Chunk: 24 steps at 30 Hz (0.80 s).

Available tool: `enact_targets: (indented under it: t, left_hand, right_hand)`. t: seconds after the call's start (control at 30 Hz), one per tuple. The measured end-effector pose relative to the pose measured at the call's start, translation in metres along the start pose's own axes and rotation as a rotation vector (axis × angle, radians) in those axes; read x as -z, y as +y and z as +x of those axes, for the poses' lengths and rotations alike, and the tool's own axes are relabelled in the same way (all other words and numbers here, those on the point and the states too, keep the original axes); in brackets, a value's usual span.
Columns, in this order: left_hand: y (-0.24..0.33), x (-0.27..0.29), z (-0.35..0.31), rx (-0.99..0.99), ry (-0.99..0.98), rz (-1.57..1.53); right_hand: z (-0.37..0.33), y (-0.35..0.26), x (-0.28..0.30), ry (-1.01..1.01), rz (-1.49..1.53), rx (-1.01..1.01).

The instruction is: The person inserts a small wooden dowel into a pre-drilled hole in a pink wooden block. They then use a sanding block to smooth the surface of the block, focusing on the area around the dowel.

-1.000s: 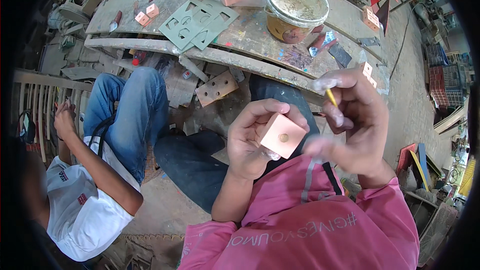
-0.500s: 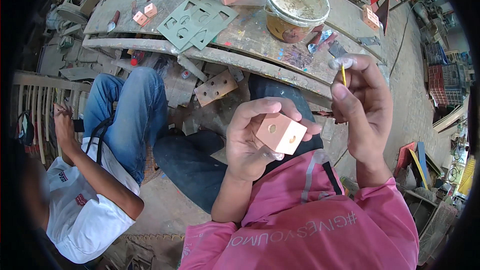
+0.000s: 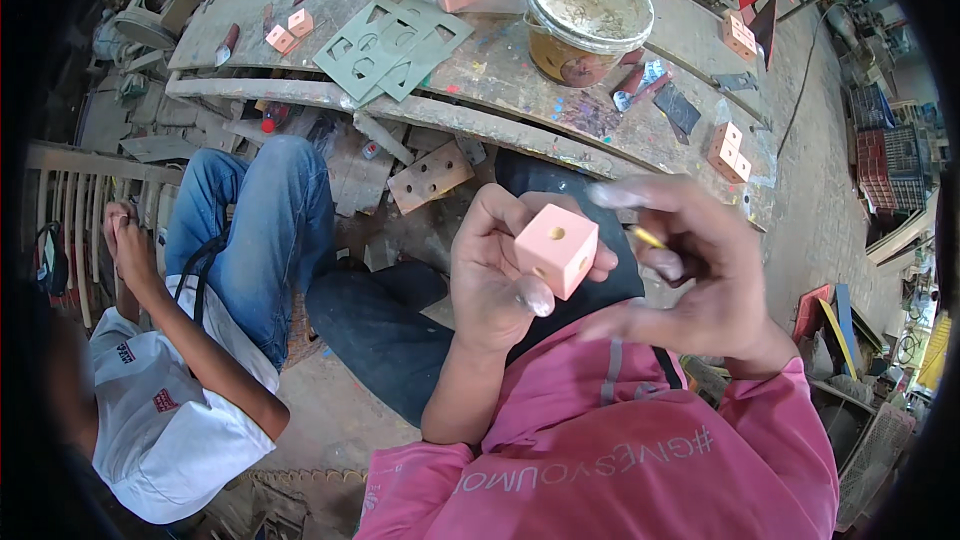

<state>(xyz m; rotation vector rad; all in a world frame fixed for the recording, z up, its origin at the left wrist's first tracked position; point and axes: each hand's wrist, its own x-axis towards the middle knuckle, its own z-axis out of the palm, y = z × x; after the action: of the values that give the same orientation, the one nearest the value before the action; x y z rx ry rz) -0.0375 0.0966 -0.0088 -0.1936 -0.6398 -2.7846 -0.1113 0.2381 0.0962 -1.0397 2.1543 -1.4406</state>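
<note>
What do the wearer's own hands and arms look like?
Left hand and right hand: no gloves, whitish residue on fingertips of both. Pink sleeves stop short of both wrists; no watch or cables visible.

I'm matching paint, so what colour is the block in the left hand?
Salmon pink; the block in the left hand shows clearly in the head view.

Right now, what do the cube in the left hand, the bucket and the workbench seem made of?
Cube: probably wood, matte salmon paint; tan shows in the holes.
Bucket: likely plastic, by its moulded-looking rim and slightly glossy yellowish wall.
Workbench: apparently wood, worn and dull, with plank seams and paint flecks.
</note>
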Motion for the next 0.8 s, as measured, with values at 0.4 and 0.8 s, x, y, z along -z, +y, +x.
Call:
enact_targets:
  t: [0.4,0.8]
  left_hand:
    - [0.014,-0.001,-0.008,0.114,0.043,0.238]
    - [0.016,0.007,-0.002,0.178,-0.108,-0.253]
  right_hand:
    - [0.01,0.015,-0.005,-0.063,-0.011,0.053]
    - [-0.001,0.008,-0.003,0.072,0.187,-0.077]
